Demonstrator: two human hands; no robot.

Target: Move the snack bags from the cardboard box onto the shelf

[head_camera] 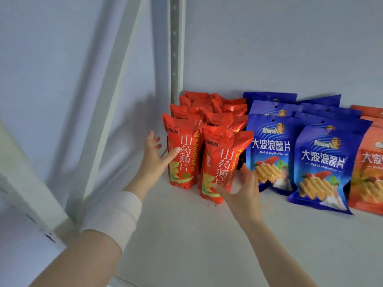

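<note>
1. Neither hand has hold of anything: the left hand (155, 157) is spread, its thumb lying straight against the front of the left red snack bag (182, 154), its other fingers fanned apart beside the bag's edge.
2. The right hand (241, 190) is also spread with straight fingers, its thumb touching the lower front of the right red snack bag (220, 162), its palm just beside that bag.
3. A pale wrist band (116, 216) wraps the left forearm.
4. Both front red bags stand upright on the white shelf (196, 245), side by side and nearly touching.
5. Behind them more red bags (209, 106) stand in rows reaching back to the wall.
6. To the right stand the blue snack bags (325, 162), leaning backward in rows, and at the frame's right edge the orange snack bags (371, 168).
7. A perforated metal upright (176, 48) rises at the back left corner, against the pale wall (279, 38).
</note>
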